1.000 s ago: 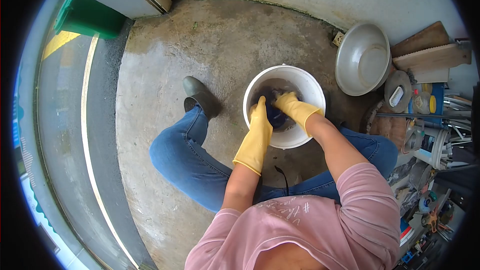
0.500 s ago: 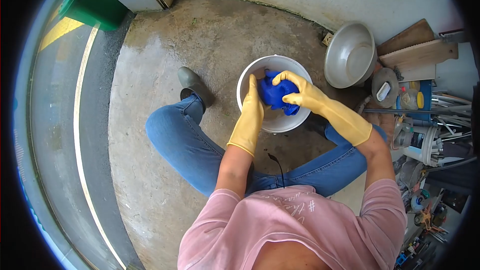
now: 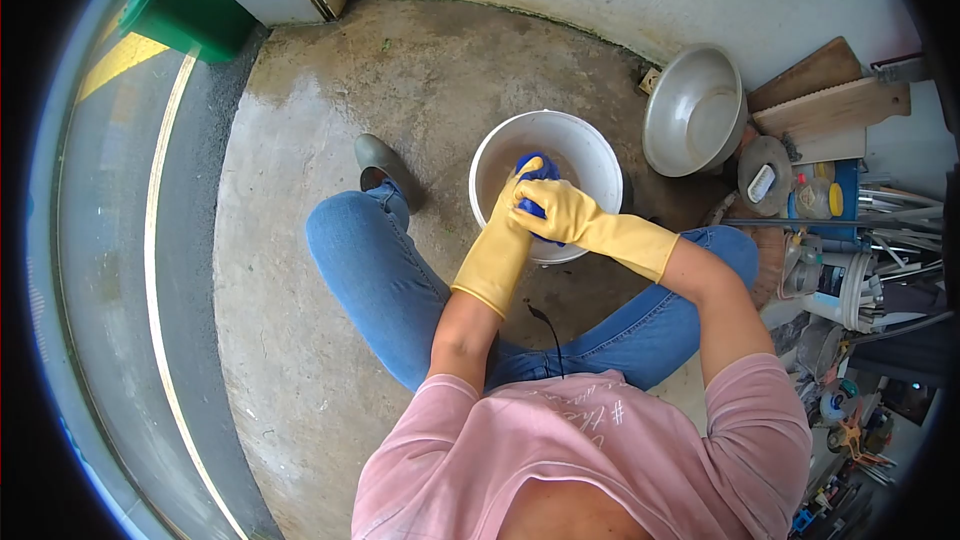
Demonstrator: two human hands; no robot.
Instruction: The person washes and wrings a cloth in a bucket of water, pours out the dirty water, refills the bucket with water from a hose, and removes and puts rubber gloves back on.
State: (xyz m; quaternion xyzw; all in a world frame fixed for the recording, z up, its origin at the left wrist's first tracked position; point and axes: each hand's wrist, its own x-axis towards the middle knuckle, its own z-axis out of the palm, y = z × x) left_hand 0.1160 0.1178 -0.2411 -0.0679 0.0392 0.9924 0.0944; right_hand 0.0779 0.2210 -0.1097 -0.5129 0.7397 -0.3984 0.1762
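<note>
A bunched blue cloth (image 3: 533, 208) is squeezed between my two hands, above the near-left part of a white bucket (image 3: 612, 172). Both hands wear long yellow rubber gloves. My left hand (image 3: 517, 198) grips the cloth from the left, its fingers curled round it. From the right, my right hand (image 3: 560, 210) is closed over the same cloth, its fingers meeting the left glove. Bits of blue show above and between the gloves; the rest of the cloth is hidden by them.
A metal basin (image 3: 697, 112) leans at the wall on the right, near wooden boards (image 3: 835, 105). Beyond my right knee stands a white pail (image 3: 852, 290) of rods among clutter. A green bin (image 3: 190, 10) is at the far left by the road. The concrete floor (image 3: 300, 140) looks wet.
My hands have come together on the blue cloth, which was spread looser inside the bucket. My right hand moved left and towards me, and the cloth is now compressed.
</note>
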